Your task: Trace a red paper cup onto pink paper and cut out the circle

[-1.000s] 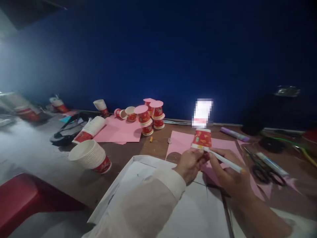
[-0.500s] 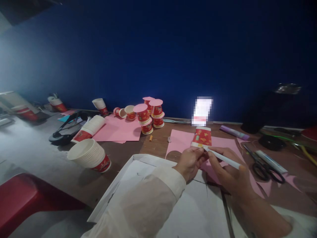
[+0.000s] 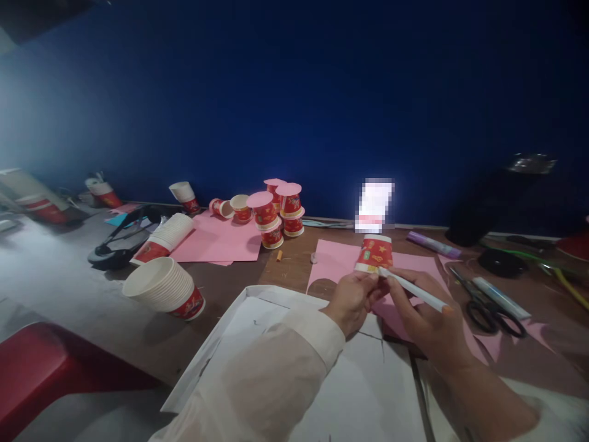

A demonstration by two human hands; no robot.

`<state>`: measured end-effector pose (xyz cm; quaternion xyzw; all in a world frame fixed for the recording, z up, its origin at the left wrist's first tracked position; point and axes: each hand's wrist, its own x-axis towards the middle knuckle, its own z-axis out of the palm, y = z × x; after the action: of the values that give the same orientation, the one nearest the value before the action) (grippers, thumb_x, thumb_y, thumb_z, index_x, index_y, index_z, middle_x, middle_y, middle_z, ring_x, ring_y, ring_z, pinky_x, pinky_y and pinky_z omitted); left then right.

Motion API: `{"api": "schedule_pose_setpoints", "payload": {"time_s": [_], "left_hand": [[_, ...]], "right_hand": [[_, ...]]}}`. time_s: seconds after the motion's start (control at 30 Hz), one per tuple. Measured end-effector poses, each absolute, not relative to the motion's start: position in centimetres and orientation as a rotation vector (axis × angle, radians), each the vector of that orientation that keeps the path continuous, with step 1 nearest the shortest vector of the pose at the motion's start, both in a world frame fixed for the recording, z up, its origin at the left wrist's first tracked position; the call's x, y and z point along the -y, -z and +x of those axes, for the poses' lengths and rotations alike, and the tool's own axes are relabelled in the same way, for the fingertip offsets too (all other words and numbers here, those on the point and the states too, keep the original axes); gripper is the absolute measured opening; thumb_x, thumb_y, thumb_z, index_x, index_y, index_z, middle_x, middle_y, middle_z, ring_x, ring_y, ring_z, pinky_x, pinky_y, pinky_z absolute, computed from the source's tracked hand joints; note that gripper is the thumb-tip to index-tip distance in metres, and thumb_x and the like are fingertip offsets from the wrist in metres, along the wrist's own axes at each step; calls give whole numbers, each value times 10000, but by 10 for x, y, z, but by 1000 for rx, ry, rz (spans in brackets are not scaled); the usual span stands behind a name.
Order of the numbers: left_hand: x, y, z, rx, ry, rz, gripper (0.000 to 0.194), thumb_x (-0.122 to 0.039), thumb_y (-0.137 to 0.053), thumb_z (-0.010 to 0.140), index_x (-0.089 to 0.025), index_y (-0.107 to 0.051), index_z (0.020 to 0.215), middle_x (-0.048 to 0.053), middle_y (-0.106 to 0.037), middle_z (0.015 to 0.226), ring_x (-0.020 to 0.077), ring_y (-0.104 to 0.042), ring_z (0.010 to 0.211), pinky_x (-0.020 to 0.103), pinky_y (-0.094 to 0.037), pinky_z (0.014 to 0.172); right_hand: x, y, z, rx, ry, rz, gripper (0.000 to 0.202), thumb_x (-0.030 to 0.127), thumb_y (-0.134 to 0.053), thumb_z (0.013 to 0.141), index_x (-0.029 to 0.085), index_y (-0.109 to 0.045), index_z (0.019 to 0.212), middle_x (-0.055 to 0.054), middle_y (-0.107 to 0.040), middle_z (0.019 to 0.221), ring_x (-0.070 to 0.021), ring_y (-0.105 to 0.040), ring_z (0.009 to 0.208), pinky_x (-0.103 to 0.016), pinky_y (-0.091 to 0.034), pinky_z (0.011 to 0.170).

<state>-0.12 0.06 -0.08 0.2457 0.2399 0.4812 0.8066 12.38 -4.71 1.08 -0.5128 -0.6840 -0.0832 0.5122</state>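
Note:
A red paper cup [image 3: 375, 252] with gold patterns stands upside down on pink paper [image 3: 338, 253], just beyond both hands. My left hand [image 3: 350, 302] is closed in a pinch close to the cup's near rim. What lies between its fingertips is hidden, and whether they touch the rim I cannot tell. A slim white pen [image 3: 421, 292] with an orange end is gripped in my right hand [image 3: 430, 328], its tip meeting the left fingertips near the rim. Beneath the forearms lies a white board or box lid [image 3: 262, 331] with dark marks.
Black-handled scissors [image 3: 488, 310], a glue stick [image 3: 499, 298] and a purple tube [image 3: 433, 244] lie right. A lit, blurred screen [image 3: 375, 205] stands behind. Stacked cups with pink discs [image 3: 260, 200] stand mid-left. Nested cups [image 3: 161, 285], a headset [image 3: 110, 255] and a red chair [image 3: 46, 368] are left.
The view has shifted very slightly. Both hands, the pen and the cup keep almost the same places.

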Motion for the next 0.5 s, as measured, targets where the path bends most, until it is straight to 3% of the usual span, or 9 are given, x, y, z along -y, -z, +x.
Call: {"api": "schedule_pose_setpoints", "payload": {"time_s": [0.37, 0.5], "left_hand": [[0, 0, -1, -510, -1031, 554, 459, -381, -997, 550, -92, -760, 816, 110, -740, 828, 243, -719, 932, 405, -522, 1027], [1, -1, -1, -527, -1021, 554, 415, -363, -979, 592, -93, -747, 804, 99, -728, 811, 246, -717, 950, 399, -515, 1030]], "right_hand": [[46, -11, 125, 1659, 274, -1192, 144, 239, -656, 973, 209, -718, 1100, -86, -771, 1017, -237, -737, 944, -367, -592, 838], [46, -12, 125, 1650, 240, -1222, 137, 249, -658, 968, 211, -721, 1084, -78, -774, 1003, -230, -737, 929, -360, -593, 841]]}}
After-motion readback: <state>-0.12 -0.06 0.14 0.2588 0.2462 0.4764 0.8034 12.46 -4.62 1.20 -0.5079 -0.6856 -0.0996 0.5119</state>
